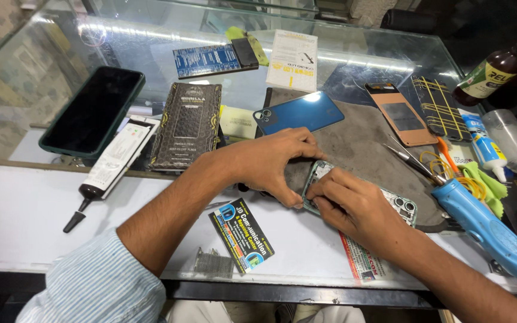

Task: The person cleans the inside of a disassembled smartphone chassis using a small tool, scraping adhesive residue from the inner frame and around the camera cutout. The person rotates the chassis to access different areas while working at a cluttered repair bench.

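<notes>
An opened phone body (403, 206) with a pale green frame lies on a grey work mat (360, 137); its camera cluster shows at the right end. My left hand (273, 164) presses down on its left end. My right hand (348, 203) covers its middle, fingertips pinched at the frame's near-left corner. What the fingertips hold, if anything, is hidden. A blue phone back cover (300, 112) rests on the mat just beyond my left hand.
A dark phone (94, 110) and black glue tube (106, 173) lie left. A dark packet (186, 125), card (240, 234), metal mesh piece (213, 263), tweezers (414, 160), blue handheld tool (486, 224), copper-coloured back plate (399, 113), patterned case (441, 107), bottles (495, 72) surround the mat.
</notes>
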